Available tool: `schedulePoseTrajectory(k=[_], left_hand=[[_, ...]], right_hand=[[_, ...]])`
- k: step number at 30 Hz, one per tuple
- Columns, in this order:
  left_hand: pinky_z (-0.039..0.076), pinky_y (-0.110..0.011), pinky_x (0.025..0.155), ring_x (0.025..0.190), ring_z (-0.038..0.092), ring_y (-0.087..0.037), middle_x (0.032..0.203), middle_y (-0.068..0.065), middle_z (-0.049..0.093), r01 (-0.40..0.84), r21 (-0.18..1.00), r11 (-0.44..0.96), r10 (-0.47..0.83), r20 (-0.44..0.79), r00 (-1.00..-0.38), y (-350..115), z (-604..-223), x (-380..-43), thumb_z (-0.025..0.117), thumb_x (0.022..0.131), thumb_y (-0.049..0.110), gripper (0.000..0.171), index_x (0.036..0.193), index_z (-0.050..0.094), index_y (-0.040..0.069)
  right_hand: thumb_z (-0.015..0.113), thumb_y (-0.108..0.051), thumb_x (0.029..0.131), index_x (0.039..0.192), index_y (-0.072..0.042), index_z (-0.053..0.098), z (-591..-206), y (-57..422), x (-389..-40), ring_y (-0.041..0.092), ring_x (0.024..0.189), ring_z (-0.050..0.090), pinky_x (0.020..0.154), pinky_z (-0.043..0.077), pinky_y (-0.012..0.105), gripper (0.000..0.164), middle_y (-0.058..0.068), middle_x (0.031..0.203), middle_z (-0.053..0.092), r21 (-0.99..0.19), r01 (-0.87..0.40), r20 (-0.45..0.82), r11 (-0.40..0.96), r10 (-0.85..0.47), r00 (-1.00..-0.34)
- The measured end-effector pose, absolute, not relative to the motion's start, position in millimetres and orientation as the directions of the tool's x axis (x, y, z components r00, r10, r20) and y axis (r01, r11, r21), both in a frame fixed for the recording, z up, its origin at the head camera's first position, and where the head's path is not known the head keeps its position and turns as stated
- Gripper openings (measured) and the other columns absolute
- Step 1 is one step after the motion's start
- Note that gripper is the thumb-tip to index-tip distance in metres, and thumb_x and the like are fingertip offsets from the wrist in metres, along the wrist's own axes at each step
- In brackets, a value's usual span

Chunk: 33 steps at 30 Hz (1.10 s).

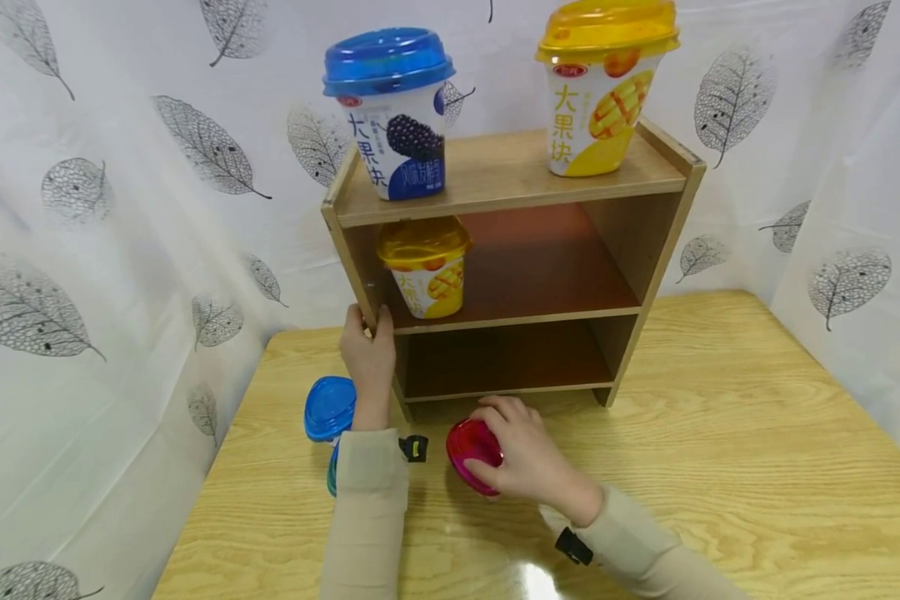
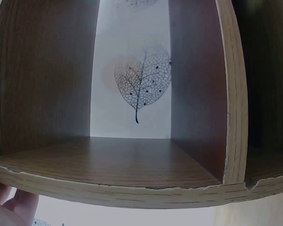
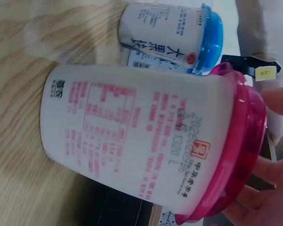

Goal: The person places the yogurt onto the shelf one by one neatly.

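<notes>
Grabbing red cup rn imo: R grip curled round its lid, in front of shelf, can't tell if off desk; L grip holds shelf's side. Next prob needs steady lift.

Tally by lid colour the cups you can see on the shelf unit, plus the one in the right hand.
Yellow-lidded cups: 2
Blue-lidded cup: 1
Pink-lidded cup: 1
Total: 4
</notes>
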<state>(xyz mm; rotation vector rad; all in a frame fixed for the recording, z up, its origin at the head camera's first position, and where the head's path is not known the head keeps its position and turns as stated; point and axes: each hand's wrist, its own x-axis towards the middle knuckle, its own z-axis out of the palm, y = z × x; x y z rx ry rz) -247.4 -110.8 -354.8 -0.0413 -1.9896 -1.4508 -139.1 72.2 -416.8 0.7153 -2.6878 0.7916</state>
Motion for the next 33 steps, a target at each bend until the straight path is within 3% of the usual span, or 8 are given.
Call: schedulePoseTrajectory(k=[5, 9, 19, 24, 28, 33], left_hand=[[0.047, -0.043, 0.069, 0.084, 0.057, -0.029, 0.093, -0.018, 0.061, 0.395, 0.830, 0.394, -0.346, 0.532, -0.773, -111, -356, -249, 0.055, 0.085, 0.017, 0.024, 0.098, 0.056, -0.004], [0.046, -0.043, 0.066, 0.082, 0.057, -0.029, 0.090, -0.018, 0.061, 0.403, 0.821, 0.404, -0.343, 0.544, -0.766, -111, -357, -249, 0.055, 0.085, 0.017, 0.023, 0.096, 0.056, -0.004], [0.047, -0.043, 0.069, 0.084, 0.057, -0.029, 0.093, -0.018, 0.061, 0.403, 0.826, 0.393, -0.343, 0.539, -0.770, -110, -355, -248, 0.055, 0.086, 0.017, 0.024, 0.098, 0.056, -0.004], [0.047, -0.043, 0.068, 0.084, 0.057, -0.029, 0.095, -0.018, 0.061, 0.394, 0.832, 0.391, -0.343, 0.529, -0.776, -110, -356, -248, 0.055, 0.086, 0.016, 0.024, 0.099, 0.056, -0.003], [0.047, -0.043, 0.069, 0.085, 0.057, -0.029, 0.094, -0.018, 0.061, 0.392, 0.833, 0.391, -0.344, 0.527, -0.777, -110, -356, -248, 0.055, 0.085, 0.016, 0.024, 0.098, 0.056, -0.003], [0.047, -0.042, 0.070, 0.086, 0.056, -0.028, 0.095, -0.018, 0.061, 0.391, 0.837, 0.383, -0.348, 0.522, -0.779, -110, -356, -248, 0.055, 0.086, 0.017, 0.024, 0.099, 0.056, -0.003]], right_hand=[[0.067, -0.051, 0.067, 0.107, -0.009, 0.057, -418, 67, -140, 0.022, 0.098, 0.045, 0.075, 0.038, 0.040, 0.059, 0.006, 0.106, 0.052, -0.324, -0.465, 0.364, 0.824, -0.345, -0.865], [0.067, -0.053, 0.066, 0.107, -0.008, 0.057, -419, 67, -141, 0.022, 0.095, 0.046, 0.073, 0.039, 0.039, 0.062, 0.006, 0.103, 0.052, -0.300, -0.454, 0.341, 0.839, -0.350, -0.872], [0.073, -0.022, 0.069, 0.115, -0.003, 0.052, -407, 78, -146, 0.028, 0.108, 0.045, 0.088, 0.035, 0.046, 0.054, 0.011, 0.114, 0.052, -0.448, -0.502, 0.205, 0.740, -0.461, -0.863], [0.072, -0.015, 0.068, 0.118, -0.004, 0.050, -407, 84, -148, 0.026, 0.111, 0.044, 0.096, 0.027, 0.048, 0.056, 0.010, 0.118, 0.051, -0.474, -0.544, 0.223, 0.692, -0.503, -0.835], [0.072, -0.020, 0.067, 0.114, -0.007, 0.053, -408, 85, -147, 0.026, 0.112, 0.043, 0.093, 0.030, 0.050, 0.052, 0.009, 0.120, 0.050, -0.495, -0.531, 0.301, 0.688, -0.438, -0.847], [0.072, -0.037, 0.068, 0.107, -0.011, 0.057, -412, 82, -146, 0.025, 0.103, 0.045, 0.081, 0.038, 0.049, 0.050, 0.006, 0.110, 0.052, -0.455, -0.443, 0.316, 0.773, -0.325, -0.892]])
